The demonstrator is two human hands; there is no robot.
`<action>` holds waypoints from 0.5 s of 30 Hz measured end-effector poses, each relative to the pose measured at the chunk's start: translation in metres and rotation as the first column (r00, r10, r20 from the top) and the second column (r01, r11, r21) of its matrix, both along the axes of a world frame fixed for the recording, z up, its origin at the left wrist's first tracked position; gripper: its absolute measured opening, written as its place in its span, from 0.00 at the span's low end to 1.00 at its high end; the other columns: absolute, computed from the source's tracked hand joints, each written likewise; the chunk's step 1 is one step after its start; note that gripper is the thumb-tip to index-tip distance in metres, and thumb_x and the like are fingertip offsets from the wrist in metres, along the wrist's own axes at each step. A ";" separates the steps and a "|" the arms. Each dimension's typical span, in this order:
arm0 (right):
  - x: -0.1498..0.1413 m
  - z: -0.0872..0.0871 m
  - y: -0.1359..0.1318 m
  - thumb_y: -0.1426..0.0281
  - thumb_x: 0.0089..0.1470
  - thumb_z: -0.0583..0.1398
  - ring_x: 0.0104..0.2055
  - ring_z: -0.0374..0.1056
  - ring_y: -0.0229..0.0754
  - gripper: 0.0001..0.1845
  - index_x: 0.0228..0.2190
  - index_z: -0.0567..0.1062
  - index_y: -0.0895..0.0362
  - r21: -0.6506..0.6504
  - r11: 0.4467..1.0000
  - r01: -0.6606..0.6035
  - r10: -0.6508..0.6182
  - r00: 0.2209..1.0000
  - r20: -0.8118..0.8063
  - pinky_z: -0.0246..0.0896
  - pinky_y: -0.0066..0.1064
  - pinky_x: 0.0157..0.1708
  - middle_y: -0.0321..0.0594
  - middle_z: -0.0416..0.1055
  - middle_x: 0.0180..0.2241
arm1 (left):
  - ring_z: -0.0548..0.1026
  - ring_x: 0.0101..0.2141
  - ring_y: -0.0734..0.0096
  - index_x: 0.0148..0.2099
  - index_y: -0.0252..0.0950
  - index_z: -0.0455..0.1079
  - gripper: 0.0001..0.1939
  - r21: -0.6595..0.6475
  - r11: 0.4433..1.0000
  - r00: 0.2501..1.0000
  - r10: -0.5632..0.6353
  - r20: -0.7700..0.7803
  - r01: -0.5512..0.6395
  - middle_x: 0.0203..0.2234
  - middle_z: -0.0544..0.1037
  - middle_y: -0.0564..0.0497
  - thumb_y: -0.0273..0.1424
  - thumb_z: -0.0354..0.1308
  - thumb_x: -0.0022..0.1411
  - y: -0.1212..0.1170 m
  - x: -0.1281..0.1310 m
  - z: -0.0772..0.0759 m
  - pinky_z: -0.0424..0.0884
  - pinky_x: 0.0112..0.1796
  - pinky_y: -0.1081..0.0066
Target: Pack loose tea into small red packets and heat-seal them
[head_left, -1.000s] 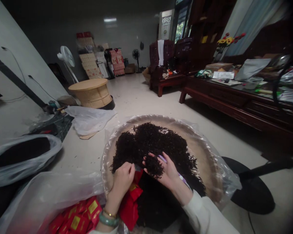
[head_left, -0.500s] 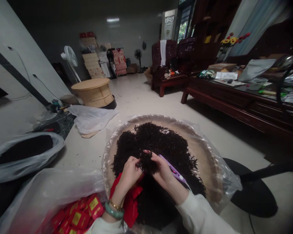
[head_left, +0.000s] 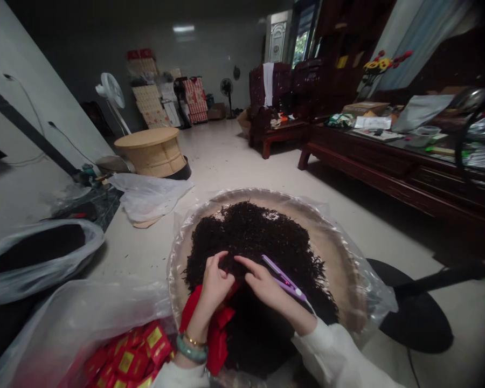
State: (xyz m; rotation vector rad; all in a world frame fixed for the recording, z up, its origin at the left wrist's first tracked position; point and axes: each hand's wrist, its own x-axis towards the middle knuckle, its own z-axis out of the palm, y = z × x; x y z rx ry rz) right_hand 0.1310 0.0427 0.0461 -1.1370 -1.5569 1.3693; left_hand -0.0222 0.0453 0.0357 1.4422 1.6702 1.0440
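A heap of dark, twisted dried tea leaves (head_left: pixel 262 231) covers much of a round, plastic-lined tray (head_left: pixel 347 269). My left hand (head_left: pixel 214 283) is over its near left part, fingers curled and thumb bent inward; what they hold is hidden. Red packets (head_left: pixel 218 345) lie below that wrist, and a bit of red shows under the thumb. Facing it, my right hand (head_left: pixel 262 283) has its index finger stretched out and its thumb apart, with no leaves visible in it. A purple clamp-like tool (head_left: pixel 286 283) with a cord rests on the leaves just right of this hand.
Several red packets with yellow labels (head_left: pixel 129 361) fill a clear plastic bag (head_left: pixel 105 302) at the lower left. Behind it stands another bag of dark contents (head_left: pixel 36 250). A black fan base (head_left: pixel 416 312) is close on the right, below a long wooden table (head_left: pixel 388 167).
The clump of tea leaves has left my right palm, after being brought to my left hand. My right hand has turned over, its index finger now extended. The purple tool shows more fully.
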 end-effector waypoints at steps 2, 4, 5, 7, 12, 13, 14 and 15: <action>0.001 0.000 -0.002 0.77 0.51 0.54 0.58 0.62 0.50 0.23 0.48 0.75 0.59 0.149 0.987 -0.062 0.034 0.983 0.180 0.53 0.46 0.60 0.50 0.69 0.55 | 0.65 0.17 0.89 0.51 0.37 0.66 0.30 -0.002 1.000 0.999 0.021 0.038 -0.021 0.42 0.66 0.51 0.16 0.54 0.43 -0.002 0.001 -0.002 0.68 0.23 0.78; 0.001 0.001 -0.003 0.77 0.54 0.55 0.56 0.64 0.51 0.17 0.43 0.78 0.59 0.258 0.958 -0.126 0.034 0.942 0.333 0.56 0.46 0.57 0.52 0.70 0.52 | 0.66 0.17 0.89 0.50 0.36 0.65 0.29 -0.006 1.000 0.998 0.022 0.063 -0.022 0.43 0.65 0.50 0.16 0.53 0.44 -0.005 0.005 -0.002 0.67 0.22 0.79; 0.001 0.002 -0.004 0.77 0.55 0.56 0.54 0.65 0.52 0.15 0.40 0.79 0.59 0.294 0.943 -0.155 0.028 0.918 0.395 0.58 0.46 0.55 0.52 0.71 0.50 | 0.66 0.18 0.89 0.50 0.36 0.66 0.28 0.005 1.000 0.998 0.015 0.068 -0.015 0.44 0.65 0.49 0.16 0.53 0.44 -0.007 0.007 -0.002 0.67 0.22 0.79; 0.000 0.003 -0.003 0.80 0.55 0.55 0.50 0.66 0.50 0.13 0.34 0.80 0.59 0.337 0.922 -0.189 0.002 0.875 0.485 0.63 0.43 0.51 0.52 0.71 0.46 | 0.67 0.19 0.88 0.50 0.37 0.66 0.27 0.055 0.998 0.998 -0.010 0.060 0.006 0.44 0.65 0.49 0.16 0.52 0.45 -0.011 0.012 -0.001 0.68 0.23 0.79; -0.003 0.007 -0.003 0.83 0.51 0.57 0.42 0.67 0.45 0.12 0.33 0.76 0.58 0.407 0.902 -0.143 -0.070 0.883 0.464 0.66 0.36 0.42 0.46 0.65 0.41 | 0.66 0.20 0.87 0.50 0.38 0.67 0.27 0.152 0.988 1.000 0.002 0.010 -0.003 0.43 0.65 0.50 0.17 0.52 0.46 -0.018 0.017 0.000 0.69 0.25 0.78; -0.003 0.008 -0.005 0.83 0.51 0.57 0.42 0.67 0.44 0.14 0.36 0.75 0.57 0.415 0.901 -0.127 -0.073 0.899 0.432 0.66 0.35 0.42 0.46 0.65 0.42 | 0.66 0.19 0.88 0.50 0.38 0.67 0.27 0.144 0.989 1.000 0.020 0.019 -0.022 0.43 0.65 0.50 0.18 0.52 0.46 -0.018 0.016 -0.001 0.69 0.25 0.78; -0.003 0.009 -0.007 0.82 0.52 0.56 0.42 0.67 0.43 0.15 0.40 0.74 0.57 0.418 0.901 -0.115 -0.070 0.913 0.402 0.66 0.35 0.42 0.46 0.64 0.43 | 0.66 0.19 0.88 0.50 0.38 0.66 0.27 0.130 0.991 0.999 0.034 0.037 -0.039 0.44 0.65 0.50 0.18 0.52 0.47 -0.017 0.014 -0.002 0.69 0.24 0.78; -0.003 0.010 -0.009 0.81 0.53 0.55 0.43 0.67 0.43 0.17 0.44 0.72 0.57 0.416 0.903 -0.112 -0.061 0.922 0.381 0.66 0.35 0.43 0.47 0.65 0.44 | 0.65 0.18 0.89 0.50 0.38 0.66 0.27 0.114 0.992 0.997 0.045 0.061 -0.052 0.44 0.64 0.50 0.18 0.51 0.47 -0.016 0.013 -0.003 0.69 0.23 0.78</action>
